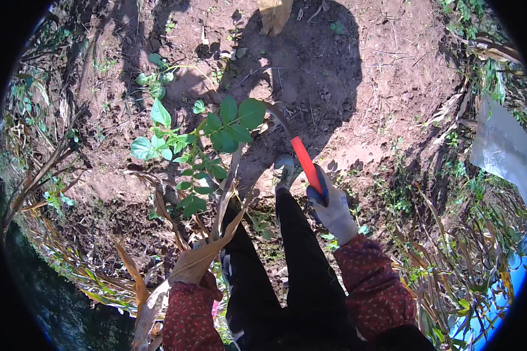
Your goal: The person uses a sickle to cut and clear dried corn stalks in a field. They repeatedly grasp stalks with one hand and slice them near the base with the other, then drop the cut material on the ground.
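My right hand (333, 210), in a white and dark blue work glove, grips the red handle (306, 162) of a sickle. Its curved metal blade (281, 117) points up and to the left, its far end hidden behind green leaves. At lower left is my left sleeve (191, 313), red with a small print. A dry maize leaf (206, 259) covers most of my left hand, so its grip does not show. Above it rises a dry stalk (228, 184), beside a leafy green plant (197, 145).
My dark trouser legs (298, 245) and a shoe (283, 169) are on the brown soil (399, 87). Dry maize plants (448, 245) stand at right, near a pale plastic sheet (503, 145). More dry stalks (48, 175) lean at left. A tan object (275, 15) shows at the top edge.
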The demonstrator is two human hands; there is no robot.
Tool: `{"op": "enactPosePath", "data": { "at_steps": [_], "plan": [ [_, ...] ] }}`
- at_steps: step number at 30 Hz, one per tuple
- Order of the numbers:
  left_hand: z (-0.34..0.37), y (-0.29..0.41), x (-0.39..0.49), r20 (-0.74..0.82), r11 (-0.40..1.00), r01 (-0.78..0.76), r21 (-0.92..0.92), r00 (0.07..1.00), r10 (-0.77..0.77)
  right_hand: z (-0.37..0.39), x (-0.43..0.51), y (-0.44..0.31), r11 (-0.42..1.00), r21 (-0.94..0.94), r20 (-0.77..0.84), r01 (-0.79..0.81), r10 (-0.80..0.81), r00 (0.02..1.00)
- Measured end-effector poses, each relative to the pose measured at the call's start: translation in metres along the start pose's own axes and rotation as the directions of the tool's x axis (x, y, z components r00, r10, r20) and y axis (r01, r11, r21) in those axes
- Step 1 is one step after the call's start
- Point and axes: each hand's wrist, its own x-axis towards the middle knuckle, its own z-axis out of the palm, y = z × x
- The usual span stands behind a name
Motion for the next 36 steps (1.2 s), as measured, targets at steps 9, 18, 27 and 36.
{"op": "enactPosePath", "data": {
  "at_steps": [9,18,27,36],
  "plan": [
    [-0.07,-0.037,-0.118,-0.023,0.998,0.047,0.039,0.999,-0.046,0.03,-0.063,0.045,0.951,-0.271,0.265,-0.147,0.22,0.939],
    [-0.14,-0.118,-0.225,0.085,0.951,0.083,0.298,0.99,-0.113,0.088,-0.129,-0.047,0.804,0.39,0.428,-0.449,0.273,0.861],
    [-0.154,-0.221,-0.269,-0.166,0.959,-0.052,0.278,0.981,0.101,0.116,-0.123,-0.095,0.774,0.48,0.379,-0.413,0.241,0.893],
    [-0.189,-0.413,-0.321,-0.304,0.384,0.347,0.856,0.937,-0.17,0.201,-0.14,-0.184,0.774,0.297,0.63,-0.559,0.281,0.724]
  ]
}}
